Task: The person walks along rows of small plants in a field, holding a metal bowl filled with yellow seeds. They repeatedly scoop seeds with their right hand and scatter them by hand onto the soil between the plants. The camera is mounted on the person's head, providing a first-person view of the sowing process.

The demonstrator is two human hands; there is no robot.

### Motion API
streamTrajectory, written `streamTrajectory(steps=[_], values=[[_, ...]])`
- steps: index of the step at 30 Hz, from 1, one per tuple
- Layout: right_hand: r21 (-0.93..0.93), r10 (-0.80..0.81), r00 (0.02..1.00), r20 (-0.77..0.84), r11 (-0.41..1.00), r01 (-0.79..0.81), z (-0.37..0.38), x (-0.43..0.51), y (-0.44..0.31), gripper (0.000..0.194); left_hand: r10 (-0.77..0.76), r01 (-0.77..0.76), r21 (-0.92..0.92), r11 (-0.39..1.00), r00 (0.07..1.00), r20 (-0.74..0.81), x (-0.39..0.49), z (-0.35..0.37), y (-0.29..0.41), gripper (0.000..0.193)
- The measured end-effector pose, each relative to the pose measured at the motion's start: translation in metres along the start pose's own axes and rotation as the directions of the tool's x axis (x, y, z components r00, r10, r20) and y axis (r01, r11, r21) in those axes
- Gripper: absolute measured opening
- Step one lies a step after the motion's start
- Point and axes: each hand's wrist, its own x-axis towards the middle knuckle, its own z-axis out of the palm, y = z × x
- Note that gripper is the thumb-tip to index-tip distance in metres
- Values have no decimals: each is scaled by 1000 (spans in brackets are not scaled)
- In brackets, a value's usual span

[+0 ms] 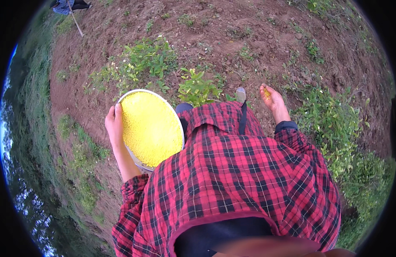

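Note:
A round, pale-rimmed basin [183, 136] rests against my left side, filled nearly to its brim with small yellow granules [149, 128]. My left hand [115, 119] grips its outer edge, thumb over the rim. Out to the other side, my right hand [272, 99] is held palm up with curled fingers, cupping a small portion of yellow granules [267, 93]. Below that hand lies bare soil, with a leafy bush close by. Part of a shoe [241, 94] shows beyond the hem of my plaid smock [223, 160].
Small flowering shrubs [149, 59] and a low leafy plant [198, 87] grow just ahead. Larger bushes [332, 119] stand on the right. Loose brown soil [223, 29] slopes around me. Another person [61, 7] with a long-handled tool [76, 22] is at far upper left.

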Motion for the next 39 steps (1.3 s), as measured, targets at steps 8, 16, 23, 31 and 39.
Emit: streamTrajectory(steps=[8,16,23,31,39], values=[[-178,108,951,290,982,-58,87,-6,-1,31,-39,40,78,996,999,-11,-7,-12,-2,40],[-196,108,904,414,980,-28,146,-31,18,36,72,-76,88,993,996,44,24,2,-5,40],[-270,98,903,419,963,20,299,28,40,39,215,-235,131,963,965,152,213,40,9,42],[-832,-71,994,-78,554,-25,423,146,91,67,116,-192,308,932,962,248,332,26,-33,53],[-704,159,735,660,473,530,518,32,98,26,196,-298,234,925,905,378,374,50,-7,50]])
